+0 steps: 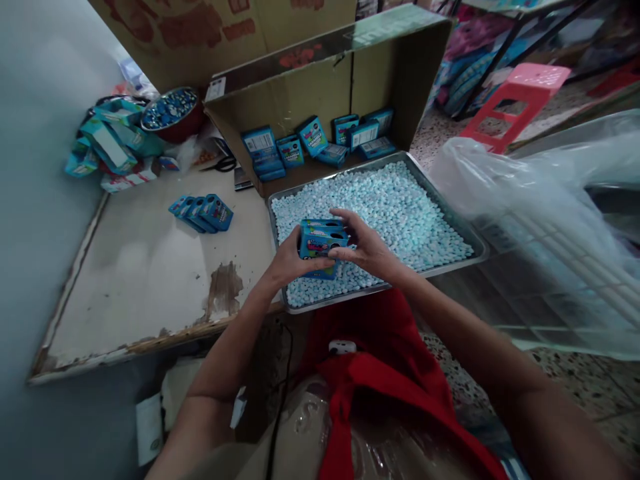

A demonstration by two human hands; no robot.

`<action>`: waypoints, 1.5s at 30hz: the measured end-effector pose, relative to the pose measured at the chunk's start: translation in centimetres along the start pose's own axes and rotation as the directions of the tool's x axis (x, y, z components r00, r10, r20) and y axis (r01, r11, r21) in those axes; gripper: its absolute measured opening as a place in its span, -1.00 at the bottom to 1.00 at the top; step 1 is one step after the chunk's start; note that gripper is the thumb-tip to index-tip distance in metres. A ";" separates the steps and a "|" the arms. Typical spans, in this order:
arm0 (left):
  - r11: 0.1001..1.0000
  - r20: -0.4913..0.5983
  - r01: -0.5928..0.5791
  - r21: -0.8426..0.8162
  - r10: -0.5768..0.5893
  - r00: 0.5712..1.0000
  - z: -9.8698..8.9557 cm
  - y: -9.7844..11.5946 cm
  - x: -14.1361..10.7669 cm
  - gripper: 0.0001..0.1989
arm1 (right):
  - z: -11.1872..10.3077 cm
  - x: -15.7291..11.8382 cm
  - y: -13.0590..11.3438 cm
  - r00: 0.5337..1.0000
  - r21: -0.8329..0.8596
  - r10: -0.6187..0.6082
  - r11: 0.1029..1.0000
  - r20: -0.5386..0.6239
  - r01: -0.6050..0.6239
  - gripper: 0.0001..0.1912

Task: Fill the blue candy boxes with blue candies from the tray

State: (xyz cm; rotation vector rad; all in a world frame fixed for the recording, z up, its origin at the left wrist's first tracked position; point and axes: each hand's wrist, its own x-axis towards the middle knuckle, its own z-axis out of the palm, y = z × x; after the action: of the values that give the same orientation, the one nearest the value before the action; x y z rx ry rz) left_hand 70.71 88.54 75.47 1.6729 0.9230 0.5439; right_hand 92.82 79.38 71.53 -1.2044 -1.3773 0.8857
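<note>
Between my two hands, over the near left part of a metal tray [485,252], is a small stack of blue candy boxes [319,240]. My left hand [289,259] grips the stack from the left, its thumb across the front. My right hand [367,248] curves around the right side, thumb and fingers against the boxes. Small pale blue candies [390,207] fill the tray below. A leaning row of several similar boxes [205,213] stands on the table to the left.
An open cardboard carton [380,73] behind the tray holds several blue boxes [313,137]. At the back left are a bowl of wrapped pieces [170,109], flattened or empty cartons [107,140] and scissors [225,164]. Clear plastic [540,200] and a red stool [520,100] are at right.
</note>
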 end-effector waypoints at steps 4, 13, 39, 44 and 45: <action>0.986 0.000 -0.004 0.166 0.004 1.000 -0.5 0.5 -0.7 -0.24 | 1.5 0.3 0.5 1.000 0.081 0.001 0.997 0.007 -0.001 -0.07; 0.876 -0.166 -0.056 0.478 0.152 0.974 -4.5 2.1 2.1 -0.20 | -2.5 2.5 0.6 0.987 -0.314 -0.158 0.937 0.000 0.150 -0.32; 0.298 0.200 -0.111 0.948 -0.286 0.937 -2.8 4.8 16.6 -0.01 | -10.4 15.6 10.9 0.968 -0.223 0.222 0.944 -0.121 -0.244 -0.64; 0.313 0.165 -0.078 0.946 -0.261 0.951 -2.3 5.6 15.5 0.05 | -6.1 15.2 8.8 0.938 0.090 0.230 0.973 -0.259 -0.214 -0.62; 0.326 0.155 -0.073 0.943 -0.232 0.960 -2.1 5.7 15.2 0.04 | -5.2 15.1 8.5 0.929 0.184 0.251 0.961 -0.273 -0.206 -0.61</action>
State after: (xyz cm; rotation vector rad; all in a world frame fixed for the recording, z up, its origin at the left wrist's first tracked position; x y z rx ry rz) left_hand 79.78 101.35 79.96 2.6523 1.2117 -0.4773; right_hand 100.47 95.36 67.79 -1.3361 -0.9260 0.9130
